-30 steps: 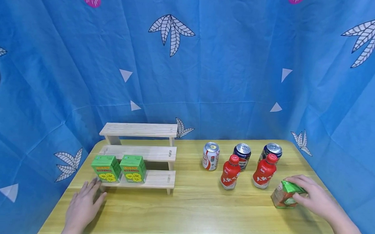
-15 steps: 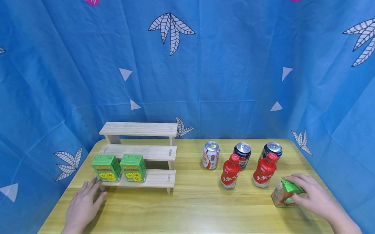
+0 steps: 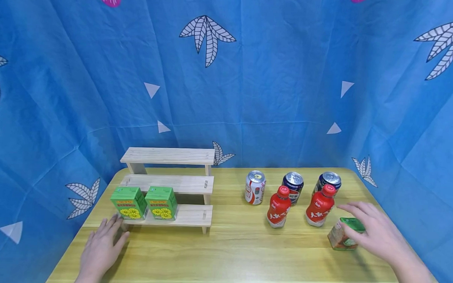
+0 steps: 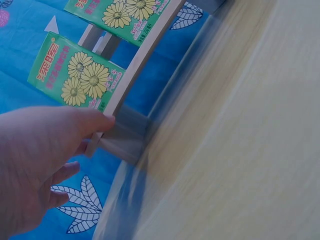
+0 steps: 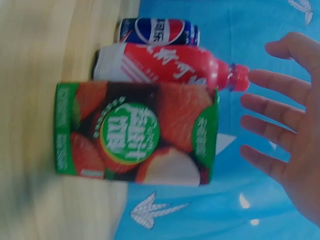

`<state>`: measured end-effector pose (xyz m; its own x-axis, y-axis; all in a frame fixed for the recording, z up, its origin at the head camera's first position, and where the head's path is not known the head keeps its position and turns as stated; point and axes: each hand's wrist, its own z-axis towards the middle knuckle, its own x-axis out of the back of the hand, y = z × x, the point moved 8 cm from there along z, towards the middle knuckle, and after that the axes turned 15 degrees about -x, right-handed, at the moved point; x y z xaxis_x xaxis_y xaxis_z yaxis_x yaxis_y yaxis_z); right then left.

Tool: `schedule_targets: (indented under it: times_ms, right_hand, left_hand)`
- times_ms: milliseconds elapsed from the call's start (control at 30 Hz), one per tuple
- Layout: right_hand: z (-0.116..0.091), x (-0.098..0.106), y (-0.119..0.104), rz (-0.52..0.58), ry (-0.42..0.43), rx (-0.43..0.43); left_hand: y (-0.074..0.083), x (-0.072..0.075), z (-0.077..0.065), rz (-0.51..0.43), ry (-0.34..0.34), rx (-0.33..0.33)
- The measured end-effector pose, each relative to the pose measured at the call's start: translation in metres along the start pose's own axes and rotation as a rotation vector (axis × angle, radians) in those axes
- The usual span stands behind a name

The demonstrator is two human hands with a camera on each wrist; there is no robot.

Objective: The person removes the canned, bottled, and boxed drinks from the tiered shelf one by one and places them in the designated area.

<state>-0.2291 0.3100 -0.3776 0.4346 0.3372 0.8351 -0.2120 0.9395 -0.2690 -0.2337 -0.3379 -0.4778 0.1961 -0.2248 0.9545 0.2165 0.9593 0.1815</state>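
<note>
My right hand [image 3: 377, 232] hovers just above and behind a green-and-red juice carton [image 3: 344, 235], fingers spread apart. In the right wrist view a gap shows between the fingertips and the carton [image 5: 135, 132], which stands upright on the table. My left hand [image 3: 102, 245] rests at the left end of a three-tier wooden shelf [image 3: 190, 215], fingers extended, fingertips by its lowest board. Two green drink cartons with yellow flowers, the left one [image 3: 129, 203] and the right one [image 3: 161, 203], stand on that lowest board. The left wrist view shows my thumb overlapping the board's corner.
Two red bottles, one nearer the middle [image 3: 278, 208] and one nearer the carton [image 3: 320, 206], stand on the table [image 3: 245, 258]. Behind are a white can [image 3: 255, 188] and two dark blue cans, left [image 3: 293, 187] and right [image 3: 328, 180]. A blue curtain [image 3: 281, 76] encloses the table.
My right hand has let go of the juice carton and risen slightly, fingers opening. The carton stays in place. The left hand and shelf have not visibly moved.
</note>
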Motion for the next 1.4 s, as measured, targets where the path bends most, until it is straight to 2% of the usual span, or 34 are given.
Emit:
schedule_targets:
  times_ms: [167,333,467,1067,1400]
  right_hand:
    - [0.005,0.010,-0.019,0.007,0.080,0.041]
    - [0.011,0.016,-0.043,0.052,0.168,0.154]
    - [0.013,0.014,-0.061,0.103,0.201,0.228]
    - [0.023,-0.020,-0.145,0.218,0.199,0.433]
    - [0.032,-0.048,-0.189,0.278,0.166,0.489]
  left_hand:
    - [0.000,-0.001,0.000,0.006,0.005,-0.003]
    - [-0.001,-0.002,-0.001,0.003,0.004,-0.007]
    - [-0.001,-0.003,-0.001,-0.001,-0.016,0.001]
    - [0.000,-0.002,0.000,0.000,-0.019,0.001]
    - [-0.001,-0.001,0.000,-0.002,-0.001,-0.008]
